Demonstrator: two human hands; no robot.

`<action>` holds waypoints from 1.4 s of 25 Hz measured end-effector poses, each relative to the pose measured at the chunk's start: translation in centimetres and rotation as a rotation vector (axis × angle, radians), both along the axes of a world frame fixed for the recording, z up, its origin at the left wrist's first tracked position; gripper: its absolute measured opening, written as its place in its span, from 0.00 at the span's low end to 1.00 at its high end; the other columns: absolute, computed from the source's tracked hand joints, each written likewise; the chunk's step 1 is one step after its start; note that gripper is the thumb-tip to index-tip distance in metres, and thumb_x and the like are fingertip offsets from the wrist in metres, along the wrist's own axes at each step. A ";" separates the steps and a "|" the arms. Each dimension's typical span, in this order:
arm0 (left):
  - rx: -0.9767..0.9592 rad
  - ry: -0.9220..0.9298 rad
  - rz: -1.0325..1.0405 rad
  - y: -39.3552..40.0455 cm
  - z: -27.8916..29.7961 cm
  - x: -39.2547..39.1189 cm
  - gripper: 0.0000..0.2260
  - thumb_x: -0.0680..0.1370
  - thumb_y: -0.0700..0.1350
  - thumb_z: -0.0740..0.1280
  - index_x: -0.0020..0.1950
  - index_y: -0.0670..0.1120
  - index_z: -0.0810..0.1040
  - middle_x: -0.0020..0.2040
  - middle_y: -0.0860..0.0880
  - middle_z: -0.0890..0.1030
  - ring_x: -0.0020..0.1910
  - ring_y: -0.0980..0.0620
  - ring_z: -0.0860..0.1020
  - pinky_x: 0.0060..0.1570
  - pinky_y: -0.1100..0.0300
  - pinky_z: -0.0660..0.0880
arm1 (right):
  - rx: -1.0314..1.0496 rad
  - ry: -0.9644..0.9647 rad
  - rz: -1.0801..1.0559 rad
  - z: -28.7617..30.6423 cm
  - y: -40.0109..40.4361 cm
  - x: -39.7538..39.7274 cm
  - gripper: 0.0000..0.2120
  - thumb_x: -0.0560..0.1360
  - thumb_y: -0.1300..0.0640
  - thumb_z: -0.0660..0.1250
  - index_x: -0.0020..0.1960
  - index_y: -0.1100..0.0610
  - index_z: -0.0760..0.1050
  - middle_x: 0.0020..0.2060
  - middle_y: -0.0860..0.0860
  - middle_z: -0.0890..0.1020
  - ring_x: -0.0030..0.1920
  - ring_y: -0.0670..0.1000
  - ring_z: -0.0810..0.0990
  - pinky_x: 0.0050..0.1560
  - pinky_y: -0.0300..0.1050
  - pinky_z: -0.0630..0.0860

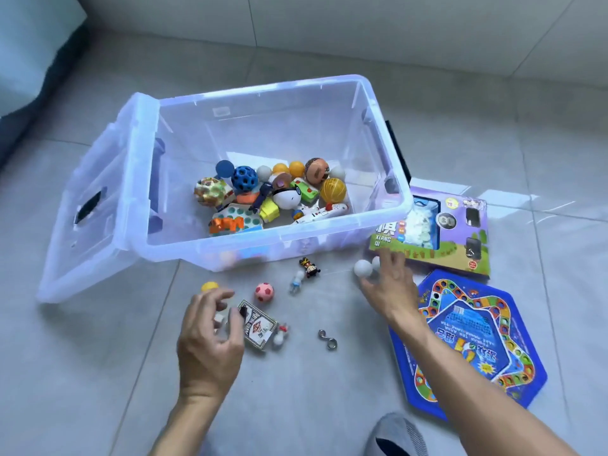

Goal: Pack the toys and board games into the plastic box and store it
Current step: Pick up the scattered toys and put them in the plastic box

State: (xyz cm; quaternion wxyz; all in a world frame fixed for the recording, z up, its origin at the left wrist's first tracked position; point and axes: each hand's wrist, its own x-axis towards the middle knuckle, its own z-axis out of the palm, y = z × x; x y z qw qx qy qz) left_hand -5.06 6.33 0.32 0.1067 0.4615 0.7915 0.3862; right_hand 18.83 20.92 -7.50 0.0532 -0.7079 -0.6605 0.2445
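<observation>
1. Head view: a clear plastic box (329,222) stands open on the tiled floor (98,373), with its lid (88,218) leaning against the left wall. Balls and small toys (273,192) lie heaped on the bottom of the box.
2. The left hand (210,340) hovers low over the floor, fingers curled and partly open. A small white piece sits between the fingertips, but whether it is gripped I cannot tell. A yellow ball (210,286) lies just beyond the fingers, and a card deck (258,325) lies just to the right, partly under the thumb.
3. The right hand (388,284) is spread over two white balls (363,267) near the box's front right corner, fingertips touching them, not yet closed.
4. Loose between the hands: a pink ball (264,292), two small figures (309,267), a white figure (281,335) beside the deck, and a metal hook (327,339).
5. Right of the box lies a boxed chess set (460,232), one corner tucked against the box. Near it lies a blue game board (473,340), partly under the right forearm.
</observation>
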 end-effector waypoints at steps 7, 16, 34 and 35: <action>-0.633 0.057 -0.173 -2.2 -8.6 0.1 0.30 0.69 0.46 0.72 0.69 0.48 0.68 0.68 0.46 0.70 0.64 0.41 0.70 0.58 0.50 0.72 | -0.102 -0.153 0.456 -2.6 -1.4 -3.2 0.29 0.74 0.50 0.66 0.72 0.44 0.59 0.67 0.54 0.64 0.56 0.61 0.71 0.41 0.52 0.75; -0.538 0.405 -0.260 -1.4 -9.8 3.0 0.33 0.64 0.53 0.74 0.68 0.50 0.70 0.67 0.44 0.73 0.61 0.41 0.71 0.53 0.46 0.74 | -0.027 0.050 0.468 -4.1 -6.1 -5.7 0.24 0.74 0.56 0.66 0.69 0.52 0.66 0.58 0.53 0.72 0.52 0.59 0.74 0.40 0.53 0.76; 0.250 -0.225 0.021 6.0 9.8 2.9 0.14 0.70 0.49 0.74 0.43 0.52 0.69 0.43 0.54 0.80 0.36 0.58 0.75 0.38 0.65 0.72 | 0.571 0.682 0.012 14.5 -2.1 -6.5 0.05 0.77 0.52 0.67 0.45 0.53 0.75 0.36 0.48 0.79 0.33 0.46 0.76 0.36 0.43 0.72; 0.278 -0.219 0.042 8.1 11.4 1.8 0.13 0.70 0.50 0.74 0.44 0.52 0.70 0.44 0.53 0.81 0.38 0.55 0.78 0.39 0.61 0.74 | 0.453 0.610 -0.004 12.1 -4.5 -5.6 0.08 0.76 0.52 0.67 0.40 0.52 0.74 0.31 0.46 0.77 0.30 0.46 0.74 0.33 0.45 0.71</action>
